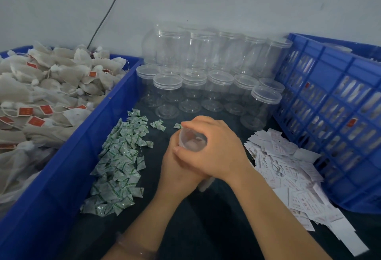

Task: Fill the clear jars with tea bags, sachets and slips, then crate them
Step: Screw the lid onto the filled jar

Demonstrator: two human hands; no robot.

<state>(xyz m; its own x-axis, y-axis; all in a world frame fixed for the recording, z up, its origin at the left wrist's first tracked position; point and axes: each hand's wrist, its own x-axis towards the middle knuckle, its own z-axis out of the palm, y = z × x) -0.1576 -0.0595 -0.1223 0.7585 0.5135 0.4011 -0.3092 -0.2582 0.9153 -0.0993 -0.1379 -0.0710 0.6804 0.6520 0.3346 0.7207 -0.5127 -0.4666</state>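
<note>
Dark tabletop [206,228], L hand [177,174], R hand [216,148] round clear plastic jar [192,142]

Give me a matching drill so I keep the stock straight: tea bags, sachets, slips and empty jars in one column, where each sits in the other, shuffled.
Things
1. tea bags
2. sachets
3. slips
4. empty jars

Places
A. stacked at the back, against the wall
B. loose on the table, beside the slotted crate
C. heaped in the solid blue bin
D. loose on the table, beside that bin's wall

Pairs: 1-C; 2-D; 3-B; 4-A.

Not listed: the jar gripped by the left hand and right hand.
</note>
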